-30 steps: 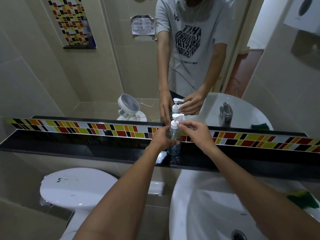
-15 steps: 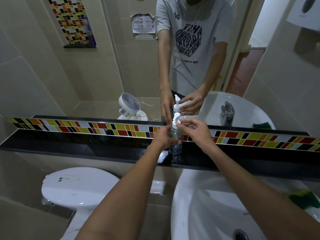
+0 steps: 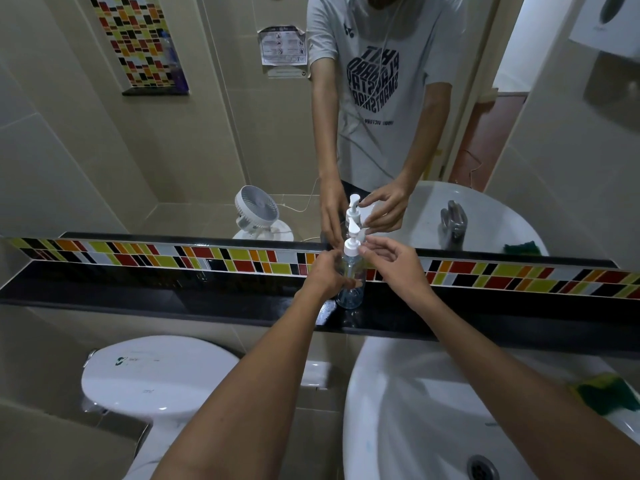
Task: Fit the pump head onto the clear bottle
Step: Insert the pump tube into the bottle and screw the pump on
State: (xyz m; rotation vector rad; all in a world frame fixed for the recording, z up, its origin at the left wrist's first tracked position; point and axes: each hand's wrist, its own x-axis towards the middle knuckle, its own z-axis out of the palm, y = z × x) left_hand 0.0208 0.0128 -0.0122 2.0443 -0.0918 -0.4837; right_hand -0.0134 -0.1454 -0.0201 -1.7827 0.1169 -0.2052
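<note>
The clear bottle (image 3: 350, 295) stands upright on the black ledge (image 3: 173, 299) below the mirror. My left hand (image 3: 327, 271) is wrapped around the bottle's middle from the left. The white pump head (image 3: 352, 244) sits on the bottle's neck with its nozzle pointing away from me. My right hand (image 3: 398, 265) is at the pump's right side, thumb and fingertips touching the collar, the other fingers spread. The mirror repeats bottle, pump and both hands just above.
A white sink basin (image 3: 398, 393) lies below the ledge on the right, with a green sponge (image 3: 606, 396) on its rim. A white toilet lid (image 3: 156, 375) is at the lower left. A multicoloured tile strip (image 3: 207, 259) backs the ledge.
The pump head has been turned, so its nozzle went from pointing right to pointing away from me. My right hand's fingers have loosened and spread. The bottle stays in place.
</note>
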